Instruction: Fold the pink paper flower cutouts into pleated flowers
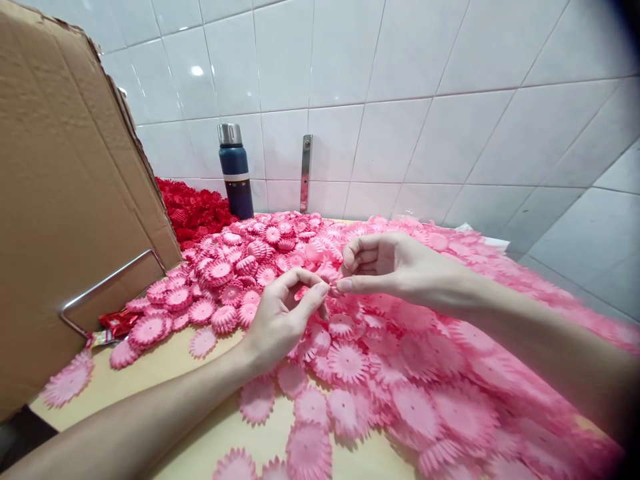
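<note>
My left hand (286,313) is closed in a pinch above the pile, thumb pressed to the index finger. A pink petal piece (301,292) shows between its fingers, mostly hidden by them. Just to the right is my right hand (383,263), its fingers loosely curled and a gap between them and the thumb. That thumb's tip comes close to the left fingertips; whether it touches a petal there I cannot make out. Below and around both hands spread many pink scalloped petal discs (349,361), some stacked, some lying singly.
A cardboard box (75,200) stands at the left, a bent metal wire (107,280) against it. Red petal discs (193,210) are heaped behind, beside a blue bottle (236,175). A metal strip (306,175) is fixed to the tiled wall (400,140). A red wrapper (119,323) lies near the box.
</note>
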`<state>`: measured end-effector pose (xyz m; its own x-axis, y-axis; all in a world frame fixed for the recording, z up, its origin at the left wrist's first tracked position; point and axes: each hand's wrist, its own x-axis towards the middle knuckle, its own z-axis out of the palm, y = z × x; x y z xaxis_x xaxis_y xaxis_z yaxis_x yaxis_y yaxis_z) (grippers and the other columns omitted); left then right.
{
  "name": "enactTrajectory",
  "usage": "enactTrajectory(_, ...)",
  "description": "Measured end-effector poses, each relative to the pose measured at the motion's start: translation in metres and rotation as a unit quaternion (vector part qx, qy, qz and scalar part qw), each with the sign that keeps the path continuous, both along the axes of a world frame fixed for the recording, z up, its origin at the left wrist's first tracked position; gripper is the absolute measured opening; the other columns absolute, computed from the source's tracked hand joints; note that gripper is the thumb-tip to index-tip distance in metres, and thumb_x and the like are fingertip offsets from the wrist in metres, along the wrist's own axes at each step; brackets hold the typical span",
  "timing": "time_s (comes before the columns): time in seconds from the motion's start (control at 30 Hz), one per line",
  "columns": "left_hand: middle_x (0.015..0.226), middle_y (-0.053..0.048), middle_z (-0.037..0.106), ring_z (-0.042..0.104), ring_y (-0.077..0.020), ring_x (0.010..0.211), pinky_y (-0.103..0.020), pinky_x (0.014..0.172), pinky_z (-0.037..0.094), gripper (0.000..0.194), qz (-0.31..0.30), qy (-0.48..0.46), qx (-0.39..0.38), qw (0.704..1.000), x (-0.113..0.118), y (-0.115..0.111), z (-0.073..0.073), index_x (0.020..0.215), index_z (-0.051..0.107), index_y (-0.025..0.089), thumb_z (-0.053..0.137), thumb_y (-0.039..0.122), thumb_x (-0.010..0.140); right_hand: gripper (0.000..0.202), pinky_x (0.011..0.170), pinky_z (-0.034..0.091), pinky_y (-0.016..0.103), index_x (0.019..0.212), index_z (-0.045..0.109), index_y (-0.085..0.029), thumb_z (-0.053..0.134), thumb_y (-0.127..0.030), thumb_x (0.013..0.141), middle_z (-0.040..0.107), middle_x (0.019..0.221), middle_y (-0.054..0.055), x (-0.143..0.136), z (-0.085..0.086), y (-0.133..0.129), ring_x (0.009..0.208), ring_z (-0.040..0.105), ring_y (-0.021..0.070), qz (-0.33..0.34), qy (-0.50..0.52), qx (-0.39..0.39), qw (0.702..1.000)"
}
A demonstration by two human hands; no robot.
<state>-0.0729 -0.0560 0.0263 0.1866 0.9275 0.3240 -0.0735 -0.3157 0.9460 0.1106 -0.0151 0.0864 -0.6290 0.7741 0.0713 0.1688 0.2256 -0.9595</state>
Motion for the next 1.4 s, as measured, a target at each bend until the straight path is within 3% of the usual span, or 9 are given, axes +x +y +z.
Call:
enactTrajectory(0.17,0.076,0.001,0.056,0.057,-0.0090,0.065,-0.023,0.062,0.050,0.014,0.010,-0.030,-0.008,0.999,-0.001,0.003,-0.001,0.084,0.056,0.015,0.057,0.028,0.088,0.018,0.066,0.049,0.027,0.076,0.055,-0.017,0.072,-0.017,0.071,0.059,0.074,-0.001,0.002,0.001,-0.001,0.071,0.058,0.0118,0.001,-0.016,0.051,0.999)
enactTrajectory(0.33,0.075,0.001,0.055,0.056,-0.0090,0.064,-0.024,0.063,0.049,0.014,0.005,-0.028,-0.004,1.000,-0.001,0.004,0.000,0.083,0.056,0.014,0.057,0.027,0.088,0.018,0.063,0.047,0.026,0.075,0.053,-0.018,0.070,-0.014,0.069,0.055,0.071,-0.001,0.004,0.004,0.000,0.068,0.056,0.0118,-0.022,-0.020,0.053,0.998)
enactTrajectory(0.57,0.072,0.000,0.056,0.055,-0.0099,0.066,-0.024,0.064,0.047,0.013,0.017,-0.021,0.013,1.000,0.000,0.002,0.000,0.083,0.055,0.014,0.056,0.026,0.089,0.005,0.061,0.044,0.027,0.075,0.058,-0.018,0.058,-0.017,0.080,0.054,0.073,0.000,0.010,0.001,0.006,0.068,0.052,0.0118,-0.027,-0.064,0.134,0.989)
enactTrajectory(0.8,0.074,0.000,0.056,0.055,-0.0097,0.066,-0.024,0.064,0.047,0.014,0.023,-0.027,0.007,0.999,0.001,0.002,-0.001,0.082,0.056,0.014,0.056,0.026,0.088,0.007,0.065,0.045,0.029,0.077,0.058,-0.019,0.060,-0.012,0.077,0.056,0.078,0.002,0.016,0.001,0.010,0.074,0.054,0.0147,-0.063,-0.063,0.180,0.980)
enactTrajectory(1.0,0.072,0.001,0.057,0.056,-0.0093,0.064,-0.023,0.063,0.047,0.013,0.002,-0.043,-0.006,0.999,-0.002,0.005,-0.001,0.081,0.056,0.014,0.057,0.025,0.088,0.006,0.069,0.048,0.030,0.081,0.064,-0.020,0.058,-0.019,0.081,0.063,0.082,0.003,0.010,0.005,0.004,0.077,0.058,0.0159,-0.006,-0.079,0.170,0.982)
enactTrajectory(1.13,0.073,0.001,0.058,0.058,-0.0095,0.065,-0.022,0.064,0.048,0.013,0.014,-0.032,0.000,0.999,-0.002,0.005,0.000,0.080,0.057,0.014,0.058,0.025,0.087,0.020,0.077,0.047,0.033,0.087,0.071,-0.022,0.052,-0.018,0.083,0.069,0.090,0.004,0.002,0.009,-0.006,0.086,0.062,0.0188,-0.018,-0.146,0.227,0.963)
enactTrajectory(1.27,0.078,0.000,0.059,0.058,-0.0099,0.069,-0.022,0.067,0.049,0.011,0.015,-0.025,0.014,0.999,-0.001,0.003,0.002,0.083,0.059,0.014,0.059,0.025,0.086,0.013,0.071,0.045,0.032,0.084,0.071,-0.021,0.058,-0.022,0.081,0.068,0.085,0.003,-0.003,0.009,-0.013,0.077,0.060,0.0175,-0.041,-0.195,0.284,0.938)
enactTrajectory(1.4,0.078,-0.001,0.060,0.058,-0.0103,0.068,-0.023,0.066,0.049,0.012,0.013,-0.004,0.025,1.000,0.000,0.002,0.002,0.085,0.060,0.014,0.058,0.026,0.087,0.009,0.065,0.042,0.029,0.077,0.068,-0.020,0.062,-0.025,0.081,0.066,0.077,0.001,-0.004,0.006,-0.015,0.070,0.056,0.0141,-0.029,-0.177,0.298,0.938)
